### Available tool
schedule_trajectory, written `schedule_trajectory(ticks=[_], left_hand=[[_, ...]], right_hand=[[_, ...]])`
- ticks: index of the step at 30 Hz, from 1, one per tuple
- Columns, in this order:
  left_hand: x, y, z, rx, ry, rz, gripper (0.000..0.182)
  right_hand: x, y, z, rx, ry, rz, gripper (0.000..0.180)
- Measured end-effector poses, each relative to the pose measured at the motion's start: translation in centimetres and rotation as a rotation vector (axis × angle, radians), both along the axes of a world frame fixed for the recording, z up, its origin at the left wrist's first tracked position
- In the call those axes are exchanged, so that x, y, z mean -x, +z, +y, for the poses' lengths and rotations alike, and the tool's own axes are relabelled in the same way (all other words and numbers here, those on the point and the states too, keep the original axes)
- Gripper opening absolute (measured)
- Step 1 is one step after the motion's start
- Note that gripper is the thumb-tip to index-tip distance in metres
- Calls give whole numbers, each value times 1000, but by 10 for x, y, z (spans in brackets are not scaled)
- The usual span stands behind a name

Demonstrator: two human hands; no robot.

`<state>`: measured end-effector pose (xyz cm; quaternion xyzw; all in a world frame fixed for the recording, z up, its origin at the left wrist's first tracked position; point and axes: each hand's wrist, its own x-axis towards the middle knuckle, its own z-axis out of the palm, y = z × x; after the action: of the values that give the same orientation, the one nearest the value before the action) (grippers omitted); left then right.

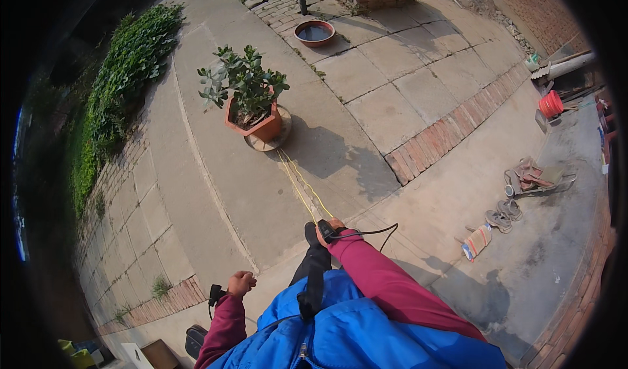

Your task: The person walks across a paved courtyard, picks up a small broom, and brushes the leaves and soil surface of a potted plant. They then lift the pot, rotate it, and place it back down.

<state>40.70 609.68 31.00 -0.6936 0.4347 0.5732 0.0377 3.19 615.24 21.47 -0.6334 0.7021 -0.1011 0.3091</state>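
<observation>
My right hand (329, 229) holds a yellow rope (300, 185), whose two strands run taut over the concrete to the base of a potted plant. That plant, a jade-like succulent (248, 74), grows in an orange hexagonal pot (267, 126) on a round flat base (286, 128); how the rope is fixed there is hidden. A black device is strapped at my right wrist, with a dark cable looping off it. My left hand (240, 284) is curled at my left side, with nothing seen in it. Another black device sits on that wrist.
A round basin of water (314, 33) stands on the paving beyond the plant. A raised brick edging (441, 138) borders the slabs. At the right are a red bucket (551, 104), a small folding seat (537, 177) with cloth, and shoes (504, 215). Leafy plants (125, 69) grow at the left.
</observation>
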Motion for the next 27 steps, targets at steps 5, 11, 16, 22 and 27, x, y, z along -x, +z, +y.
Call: schedule_trajectory(ticks=[5, 11, 16, 22, 27], left_hand=[[9, 2, 46, -78, 16, -85, 30], [25, -3, 82, -46, 21, -75, 30], [51, 4, 90, -71, -31, -72, 31], [66, 2, 73, -54, -167, -26, 31], [69, -21, 71, -118, -200, -20, 30]], right_hand=[[25, 0, 27, 97, 35, -18, 21], [42, -3, 80, 190, -14, -45, 27], [44, -4, 116, 108, -112, -93, 29], [55, 46, 158, -20, -33, -104, 29], [59, 71, 200, -70, -104, -148, 25]])
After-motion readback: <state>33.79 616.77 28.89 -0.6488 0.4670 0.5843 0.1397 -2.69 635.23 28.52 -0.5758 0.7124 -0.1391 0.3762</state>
